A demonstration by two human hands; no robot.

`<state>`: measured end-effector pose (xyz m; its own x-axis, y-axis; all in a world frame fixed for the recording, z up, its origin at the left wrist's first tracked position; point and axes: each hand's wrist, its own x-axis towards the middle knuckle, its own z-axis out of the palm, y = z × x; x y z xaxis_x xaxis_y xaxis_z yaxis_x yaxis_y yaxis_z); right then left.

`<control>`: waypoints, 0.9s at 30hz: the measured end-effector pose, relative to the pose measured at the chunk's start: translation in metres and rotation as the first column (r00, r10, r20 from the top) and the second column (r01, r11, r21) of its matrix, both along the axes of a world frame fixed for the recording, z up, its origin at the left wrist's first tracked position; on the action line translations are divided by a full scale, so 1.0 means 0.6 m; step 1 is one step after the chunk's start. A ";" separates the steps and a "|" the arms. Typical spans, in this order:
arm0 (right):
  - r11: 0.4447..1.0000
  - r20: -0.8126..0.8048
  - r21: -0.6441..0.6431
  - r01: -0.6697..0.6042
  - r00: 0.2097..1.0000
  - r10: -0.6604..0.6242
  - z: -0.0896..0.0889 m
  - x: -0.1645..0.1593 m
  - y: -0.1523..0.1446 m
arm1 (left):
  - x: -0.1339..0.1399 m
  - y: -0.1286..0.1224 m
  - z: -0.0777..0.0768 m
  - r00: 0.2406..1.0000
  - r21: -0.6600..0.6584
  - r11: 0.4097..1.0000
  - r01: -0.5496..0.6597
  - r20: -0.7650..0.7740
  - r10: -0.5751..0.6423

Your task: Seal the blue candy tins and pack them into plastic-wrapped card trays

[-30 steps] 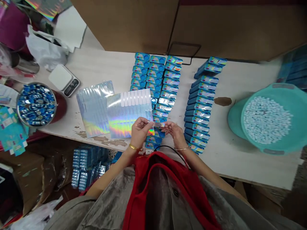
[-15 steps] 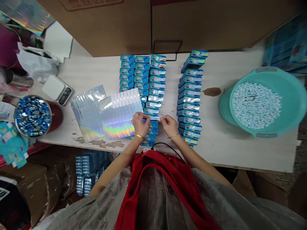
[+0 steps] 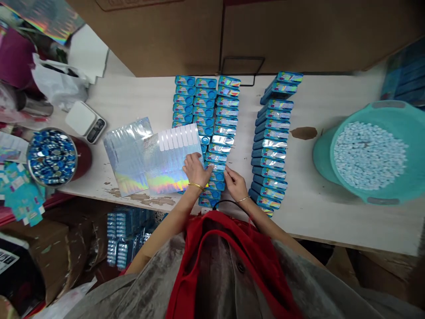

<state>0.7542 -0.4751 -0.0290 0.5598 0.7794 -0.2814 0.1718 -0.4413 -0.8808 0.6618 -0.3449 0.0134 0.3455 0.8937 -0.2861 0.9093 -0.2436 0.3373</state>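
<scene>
A shiny holographic strip sticker (image 3: 217, 167) lies across the top of one blue box in the middle rows. My left hand (image 3: 195, 172) has its thumb on the strip's left end, while its other fingers are spread over the edge of a silver sticker sheet (image 3: 171, 166). At the strip's right end, my right hand (image 3: 235, 185) has thumb and forefinger closed together at the box's edge. Farther up this row, boxes (image 3: 226, 113) carry similar shiny strips. Nearer me, blue boxes (image 3: 212, 193) show round blue tops without a strip.
Right of my hands runs another row of blue boxes (image 3: 269, 153). A turquoise tub (image 3: 323, 153) of small pale pieces stands far right. On the left are another silver sheet (image 3: 124, 155), a white scale (image 3: 81, 118) and a pot (image 3: 83, 159) of blue pieces. Cardboard cartons (image 3: 175, 40) stand behind.
The strip held stretched between both hands now lies on the box. My left fingers have spread from a pinch, and my right fingertips have come down at the box's right edge. The view shifted slightly.
</scene>
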 end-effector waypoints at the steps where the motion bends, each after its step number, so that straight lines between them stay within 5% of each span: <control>1: 0.998 0.049 -0.035 -0.056 0.997 0.057 0.004 0.001 -0.003 | -0.003 0.003 0.002 1.000 -0.006 1.000 0.022 0.006 -0.022; 5: 0.986 0.383 -0.140 -0.086 0.914 0.134 0.031 0.015 0.024 | -0.046 0.076 0.015 0.982 0.053 0.994 0.101 0.158 -0.108; 9: 0.966 0.571 -0.087 -0.243 0.782 0.248 0.071 0.002 0.146 | -0.135 0.234 0.016 0.969 0.174 0.985 0.010 0.242 -0.053; 14: 0.783 0.574 -0.285 -0.553 0.556 0.601 0.078 -0.068 0.332 | -0.205 0.369 -0.024 0.975 -0.052 0.989 0.136 0.183 -0.125; 18: 0.679 0.505 -0.439 -0.589 0.463 0.728 0.049 -0.100 0.387 | -0.213 0.377 -0.049 0.944 -0.066 0.947 0.315 0.129 -0.305; 27: 0.670 0.497 -0.478 -0.568 0.454 0.739 0.045 -0.098 0.382 | -0.232 0.336 -0.065 0.890 0.164 0.896 0.413 0.136 -0.435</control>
